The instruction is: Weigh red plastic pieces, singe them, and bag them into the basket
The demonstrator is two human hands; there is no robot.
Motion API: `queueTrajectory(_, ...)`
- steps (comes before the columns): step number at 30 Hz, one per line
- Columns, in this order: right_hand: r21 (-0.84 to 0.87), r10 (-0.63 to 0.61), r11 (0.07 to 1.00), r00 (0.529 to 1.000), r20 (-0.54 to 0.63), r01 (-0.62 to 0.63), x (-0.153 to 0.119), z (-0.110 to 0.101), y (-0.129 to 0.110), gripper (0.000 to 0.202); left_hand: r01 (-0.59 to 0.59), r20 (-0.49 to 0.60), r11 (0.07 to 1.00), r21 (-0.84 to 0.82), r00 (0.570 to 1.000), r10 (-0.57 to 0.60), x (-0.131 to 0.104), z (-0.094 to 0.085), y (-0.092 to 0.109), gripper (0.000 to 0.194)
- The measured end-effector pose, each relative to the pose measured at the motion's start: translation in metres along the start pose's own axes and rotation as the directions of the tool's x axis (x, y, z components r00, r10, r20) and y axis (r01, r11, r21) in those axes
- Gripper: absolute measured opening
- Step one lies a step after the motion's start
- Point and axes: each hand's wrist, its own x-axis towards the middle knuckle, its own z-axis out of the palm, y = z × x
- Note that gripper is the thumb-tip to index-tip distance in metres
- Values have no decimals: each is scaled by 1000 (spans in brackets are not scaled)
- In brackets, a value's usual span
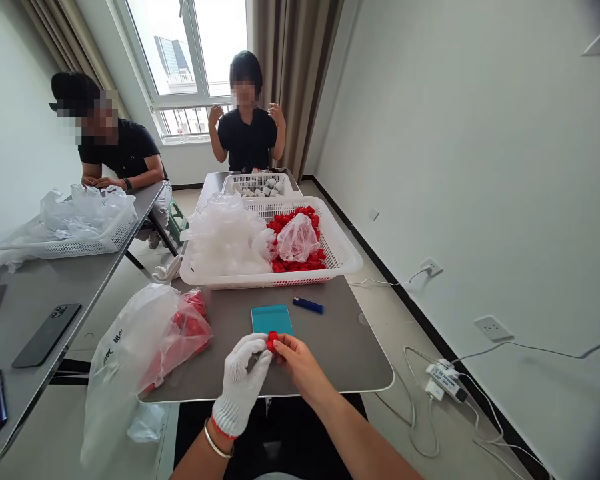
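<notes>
A small red piece (pixel 273 339) is held between both hands above the front of the grey table (pixel 340 347). My left hand (pixel 244 373), in a white knitted glove, pinches it from the left. Bare, my right hand (pixel 296 360) grips its right side with thumb and fingertips. Just behind the hands lies a teal square (pixel 271 319), with a dark blue lighter-like object (pixel 309 305) to its right. On the table's left edge rests a clear bag (pixel 180 327) with red pieces inside.
A large white basket (pixel 350 260) holds plastic bags and red pieces; a smaller basket (pixel 290 179) with grey pieces stands behind. Two people sit beyond. The left table (pixel 93 280) carries a basket (pixel 125 223) and phones (pixel 47 335). Cables and a power strip (pixel 446 381) lie at right.
</notes>
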Motion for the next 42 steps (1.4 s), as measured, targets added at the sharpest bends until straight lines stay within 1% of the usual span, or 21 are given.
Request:
queueTrajectory(2,119,68,991,997,-36,-63,-9,4,10,39,-38,0,998,51,999,38,-7,1,1,13)
queueTrajectory(4,131,96,987,994,-45,-89,-18,3,17,39,-42,-2,997,58,999,43,-13,2,3,11)
queueTrajectory(6,51,52,997,998,-29,-50,-26,0,20,40,-2,-7,1000,13,1000,2,-19,2,7,5)
queueTrajectory(9,-194,-130,971,990,47,137,-33,-7,19,36,160,-3,973,-166,987,-163,-26,0,13,20)
queueTrajectory(10,-306,-203,927,976,79,218,-35,-9,17,32,233,9,942,-241,971,-238,-28,-1,14,20)
queueTrajectory(12,-514,-339,773,927,161,372,-36,-12,13,25,372,73,857,-358,926,-372,-31,-5,15,18)
queueTrajectory(14,-632,-451,590,854,259,502,-36,-11,10,23,492,196,771,-405,870,-452,-33,-10,13,39)
queueTrajectory(16,-691,-515,433,788,337,578,-35,-7,7,23,581,317,696,-422,814,-486,-35,-15,8,55)
queueTrajectory(18,-738,-508,308,760,405,600,-32,-1,4,23,624,367,642,-446,782,-505,-37,-21,3,57)
queueTrajectory(20,-750,-435,228,754,492,621,-28,6,-3,20,621,342,633,-463,784,-518,-39,-28,-1,54)
queueTrajectory(22,-727,-365,191,735,571,660,-21,12,-15,14,612,316,643,-461,790,-526,-41,-35,-4,48)
queueTrajectory(24,-707,-358,184,717,599,683,-9,17,-36,17,609,301,635,-475,791,-533,-44,-42,-7,43)
queueTrajectory(26,-730,-407,186,728,552,657,10,21,-66,21,597,272,624,-505,796,-541,-47,-46,-10,37)
queueTrajectory(27,-760,-435,186,746,504,622,23,23,-83,23,588,257,620,-519,799,-543,-48,-48,-12,34)
queueTrajectory(30,-921,-551,130,799,242,368,74,30,-131,25,571,230,623,-535,808,-542,-50,-48,-16,31)
queueTrajectory(32,-975,-542,122,836,90,184,112,36,-151,21,564,211,624,-541,809,-549,-49,-45,-18,30)
queueTrajectory(34,-993,-483,95,876,11,65,143,43,-158,27,547,179,625,-557,814,-552,-46,-43,-17,30)
queueTrajectory(36,-998,-452,64,892,-3,29,163,49,-158,25,526,157,622,-580,822,-547,-42,-42,-15,31)
queueTrajectory(39,-997,-470,51,882,32,63,170,51,-160,17,510,149,596,-620,822,-549,-36,-45,-11,30)
queueTrajectory(41,-984,-534,127,845,38,125,167,45,-166,20,512,143,569,-643,810,-568,-31,-49,-9,33)
queueTrajectory(42,-965,-572,203,820,22,168,165,41,-170,20,518,138,562,-645,802,-581,-28,-50,-10,34)
